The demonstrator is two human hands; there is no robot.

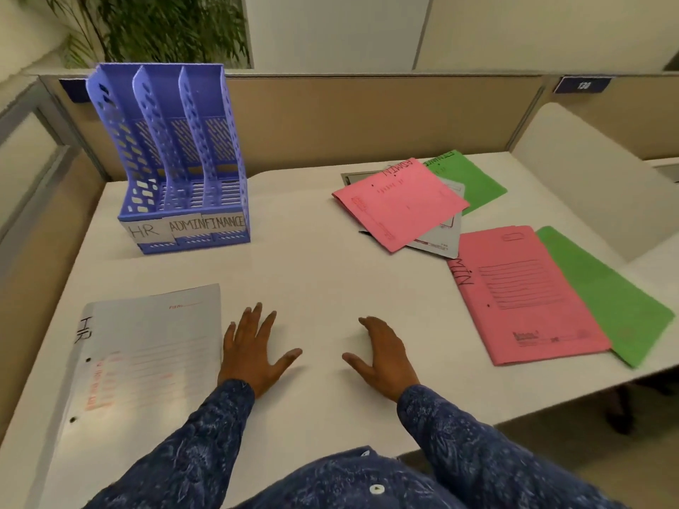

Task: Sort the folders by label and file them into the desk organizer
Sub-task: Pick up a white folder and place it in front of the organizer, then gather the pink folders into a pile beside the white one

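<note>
One wide-angle camera on the person's head looks forward and down across the white desk (323,273), close above the left hand (253,350) and right hand (384,356), with the purple organizer (176,159) farther back left

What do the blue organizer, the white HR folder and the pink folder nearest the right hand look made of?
Blue organizer: likely moulded plastic, slight sheen; punched slots in thin rigid dividers. White HR folder: probably matte card; punched holes, marker ink, printed lines. Pink folder: seemingly the same matte card, lying flat.
</note>
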